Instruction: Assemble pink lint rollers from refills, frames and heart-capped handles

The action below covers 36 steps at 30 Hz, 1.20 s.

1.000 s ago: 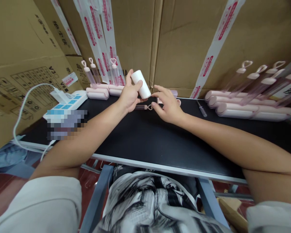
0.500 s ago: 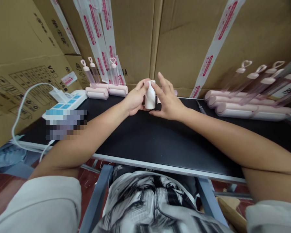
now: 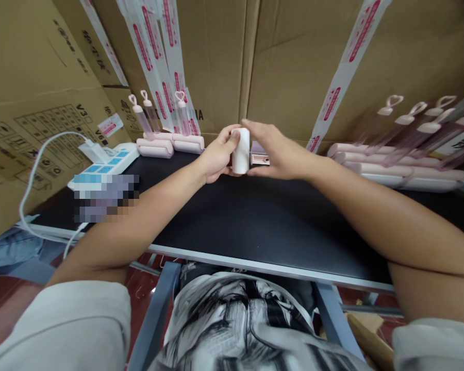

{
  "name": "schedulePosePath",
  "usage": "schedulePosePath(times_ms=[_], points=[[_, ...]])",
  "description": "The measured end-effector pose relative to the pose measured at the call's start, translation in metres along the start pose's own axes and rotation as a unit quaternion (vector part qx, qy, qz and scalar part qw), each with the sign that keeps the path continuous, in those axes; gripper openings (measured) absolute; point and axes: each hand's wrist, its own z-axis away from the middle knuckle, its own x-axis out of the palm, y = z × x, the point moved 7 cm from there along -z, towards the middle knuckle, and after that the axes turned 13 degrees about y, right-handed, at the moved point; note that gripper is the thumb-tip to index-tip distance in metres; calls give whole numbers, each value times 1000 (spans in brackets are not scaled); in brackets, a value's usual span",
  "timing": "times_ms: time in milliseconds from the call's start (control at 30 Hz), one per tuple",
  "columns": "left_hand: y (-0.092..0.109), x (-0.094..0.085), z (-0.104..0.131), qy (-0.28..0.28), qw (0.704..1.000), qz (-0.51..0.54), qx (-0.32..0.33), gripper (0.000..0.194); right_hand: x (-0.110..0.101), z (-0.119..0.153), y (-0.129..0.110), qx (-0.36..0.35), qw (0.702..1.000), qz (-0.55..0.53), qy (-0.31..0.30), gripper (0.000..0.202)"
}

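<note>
A small white cylinder (image 3: 241,151) with a smooth, shiny side stands upright over the back of the black table. My left hand (image 3: 219,155) is closed round its left side, thumb in front near the top. To the right, my right hand (image 3: 276,152) is open, with fingers stretched out above and thumb apart below, around the cylinder's right side; a gap shows between palm and cylinder. Behind that gap sits a pink object (image 3: 260,159) with a small dark spot, partly hidden by my right hand.
Pink rollers with heart-topped clear tubes stand at the back left (image 3: 154,147) and back right (image 3: 406,175). A white power strip (image 3: 104,167) with a plugged-in cable lies at left. Large cardboard boxes (image 3: 212,62) rise behind the black table (image 3: 232,221).
My right hand has drawn back slightly to the right and its fingers have straightened. The pink object behind it shows more now. The cylinder stays in my left hand, shifted barely rightward.
</note>
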Motion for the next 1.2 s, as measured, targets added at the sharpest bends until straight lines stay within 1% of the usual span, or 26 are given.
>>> schedulePosePath(times_ms=[67,133,200,267,300,333,467,600,633,733,767,800,833,900,933,1000,1033,1100,1200], points=[[1,-7,-3,41,999,-6,3,37,-15,-3,14,56,998,28,-21,89],[3,-14,-6,76,997,-8,4,40,-24,0,32,122,988,69,-60,65],[4,-18,-8,92,996,-12,8,45,-21,9,49,169,971,105,-134,50],[4,-19,-9,91,996,-20,12,47,-10,21,62,187,951,131,-208,45],[4,-19,-9,87,996,-26,14,47,-4,26,66,185,945,143,-227,45],[3,-19,-9,79,996,-32,17,47,2,29,69,180,943,153,-234,45],[-2,-11,-6,23,997,-71,29,44,18,35,74,179,938,183,-235,48],[-4,0,3,-41,993,-106,42,46,23,39,75,205,916,206,-275,48],[-4,2,5,-55,991,-113,47,48,24,41,75,216,909,205,-291,45],[-4,5,8,-88,985,-123,78,53,25,46,77,267,881,192,-340,28],[-3,5,7,-94,983,-123,98,56,24,46,78,290,877,187,-335,27],[-3,5,6,-99,980,-122,121,59,21,44,79,314,879,178,-311,29],[-2,4,5,-100,977,-120,146,63,17,40,79,339,888,159,-266,30],[0,2,2,-94,970,-120,189,71,5,30,77,384,908,87,-140,26],[0,1,1,-89,967,-123,205,73,-1,25,74,396,914,46,-74,27],[1,-1,0,-79,962,-131,227,75,-13,17,62,387,922,-4,31,36],[2,-1,0,-77,960,-133,233,75,-18,13,53,369,927,-3,63,40],[2,-1,1,-77,959,-132,237,78,-23,8,35,324,941,33,88,48],[3,1,3,-86,962,-121,230,83,-18,9,17,278,954,83,79,66]])
